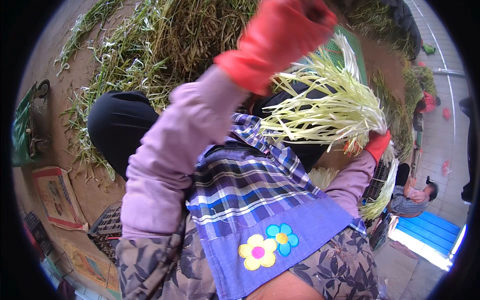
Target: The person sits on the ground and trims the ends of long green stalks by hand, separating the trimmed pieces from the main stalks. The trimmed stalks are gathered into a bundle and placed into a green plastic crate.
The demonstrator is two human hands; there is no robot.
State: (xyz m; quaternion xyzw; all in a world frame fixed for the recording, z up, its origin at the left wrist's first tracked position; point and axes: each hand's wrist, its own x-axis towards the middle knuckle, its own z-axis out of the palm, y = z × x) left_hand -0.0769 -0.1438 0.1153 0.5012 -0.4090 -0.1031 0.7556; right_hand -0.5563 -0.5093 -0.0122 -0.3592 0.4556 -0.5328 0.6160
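Note:
My left hand (296, 33), in a red rubber glove, is raised at the top of the view, blurred; its fingers are partly cut off by the edge, and whether they hold anything cannot be told. My right hand (378, 145), also red-gloved, grips a bundle of long pale yellow-green leaves (326, 108), like blanched chives. The bundle fans out leftwards over my dark-clad right knee. Behind it, more white stalks (348, 56) lie on a green perforated plastic surface (356, 45). Another pale bunch (384, 191) hangs beyond my right forearm.
A large heap of green and withered leaves (187, 37) covers the floor beyond my knees. Left are a wheeled cart (33, 120), a printed mat (58, 197) and a black plastic crate (107, 228). At right, another person (414, 197) sits near a blue panel (429, 228).

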